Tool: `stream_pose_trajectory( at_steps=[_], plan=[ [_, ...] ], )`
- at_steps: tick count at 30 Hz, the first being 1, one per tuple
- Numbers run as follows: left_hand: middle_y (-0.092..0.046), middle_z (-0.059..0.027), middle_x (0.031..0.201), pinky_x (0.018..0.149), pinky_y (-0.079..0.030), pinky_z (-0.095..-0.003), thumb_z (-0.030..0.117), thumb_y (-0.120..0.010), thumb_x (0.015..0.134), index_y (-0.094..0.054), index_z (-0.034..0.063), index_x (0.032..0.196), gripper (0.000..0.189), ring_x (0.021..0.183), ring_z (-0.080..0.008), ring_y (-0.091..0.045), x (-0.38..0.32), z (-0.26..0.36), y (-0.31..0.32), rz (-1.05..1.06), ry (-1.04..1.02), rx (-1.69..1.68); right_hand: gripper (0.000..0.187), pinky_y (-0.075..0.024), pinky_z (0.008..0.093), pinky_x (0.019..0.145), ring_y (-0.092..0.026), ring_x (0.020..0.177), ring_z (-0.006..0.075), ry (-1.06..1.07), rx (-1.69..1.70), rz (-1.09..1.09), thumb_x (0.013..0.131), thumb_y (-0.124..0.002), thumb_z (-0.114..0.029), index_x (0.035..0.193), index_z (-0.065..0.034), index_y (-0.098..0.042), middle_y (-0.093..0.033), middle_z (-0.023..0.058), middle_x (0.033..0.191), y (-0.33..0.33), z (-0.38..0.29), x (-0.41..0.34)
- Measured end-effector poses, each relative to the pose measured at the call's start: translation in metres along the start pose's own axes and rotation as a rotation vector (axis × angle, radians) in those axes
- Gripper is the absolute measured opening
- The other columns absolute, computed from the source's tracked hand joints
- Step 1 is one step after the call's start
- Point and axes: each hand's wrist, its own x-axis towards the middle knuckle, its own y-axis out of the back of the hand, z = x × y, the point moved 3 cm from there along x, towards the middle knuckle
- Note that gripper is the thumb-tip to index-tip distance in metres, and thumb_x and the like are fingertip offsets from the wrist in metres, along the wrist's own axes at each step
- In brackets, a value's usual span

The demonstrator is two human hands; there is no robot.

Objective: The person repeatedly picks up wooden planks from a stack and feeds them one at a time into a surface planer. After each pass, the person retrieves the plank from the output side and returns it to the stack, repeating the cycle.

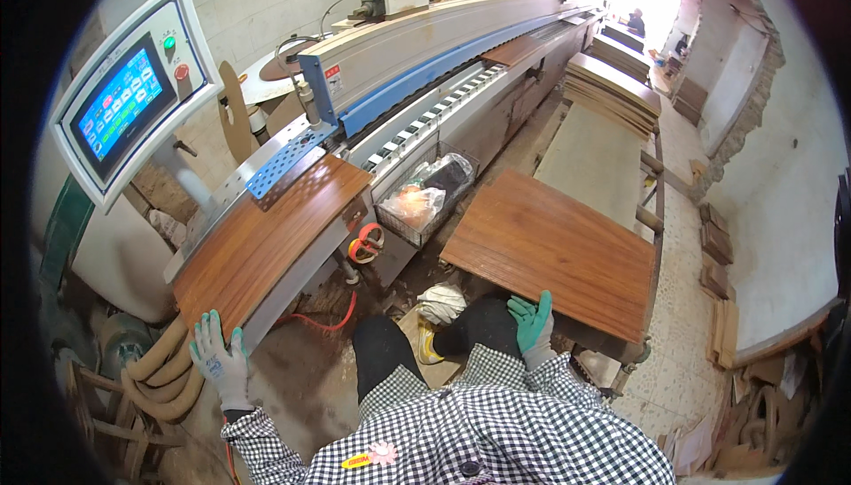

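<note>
A wood-grain board [279, 239] lies on the infeed table of what looks like an edge-banding machine, its far end by a perforated blue plate [287, 164]. My left hand [223, 362], in a grey and green work glove, rests with spread fingers at the board's near end. On my right, a second wood-grain panel [552, 239] lies on a low stand or cart. My right hand [532, 325], gloved the same way, is palm up beside my thigh at that panel's near edge; its fingers are apart and it grips nothing.
A lit control panel [123, 96] stands at the left. Red-handled scissors [366, 243] hang near a wire basket [425, 202] holding plastic bags. Another board [512, 51] sits farther along the machine. Stacked boards [615, 89] line the right side. A thick hose [159, 378] coils at lower left. A person [635, 21] is far off.
</note>
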Motion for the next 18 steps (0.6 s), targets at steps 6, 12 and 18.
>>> stream_pose_trajectory(
  at_steps=[6, 12, 18],
  plan=[
    [-0.047, -0.0098, 0.149, 0.115, -0.024, -0.0515, 0.040, -0.059, 0.095, -0.048, 0.0171, 0.144, 0.056, 0.140, -0.0330, -0.037, -0.011, -0.018, 0.002, 0.081, -0.040, -0.091, 0.065, -0.0491, 0.0441, 0.092, -0.064, 0.099, 0.0319, 0.038, -0.064, -0.065, 0.095, -0.055, -0.056, 0.137, -0.0081, -0.046, -0.064, 0.0210, 0.117, -0.005, -0.004, -0.006],
    [-0.049, -0.0114, 0.146, 0.114, -0.026, -0.0499, 0.039, -0.063, 0.092, -0.050, 0.0168, 0.142, 0.056, 0.138, -0.0351, -0.039, -0.013, -0.019, -0.003, 0.129, -0.023, -0.145, 0.068, -0.0462, 0.0436, 0.097, -0.059, 0.107, 0.0303, 0.056, -0.086, -0.058, 0.096, -0.052, -0.058, 0.144, -0.0112, -0.041, -0.058, 0.0162, 0.124, -0.006, -0.011, -0.011],
    [-0.048, -0.0119, 0.146, 0.115, -0.026, -0.0497, 0.036, -0.067, 0.090, -0.053, 0.0162, 0.140, 0.056, 0.138, -0.0361, -0.038, -0.008, -0.018, -0.005, 0.106, -0.012, -0.188, 0.071, -0.0400, 0.0478, 0.104, -0.053, 0.112, 0.0327, 0.056, -0.028, -0.006, 0.093, -0.055, -0.060, 0.145, -0.0143, -0.039, -0.051, 0.0127, 0.133, -0.008, -0.020, -0.019]
  ],
)
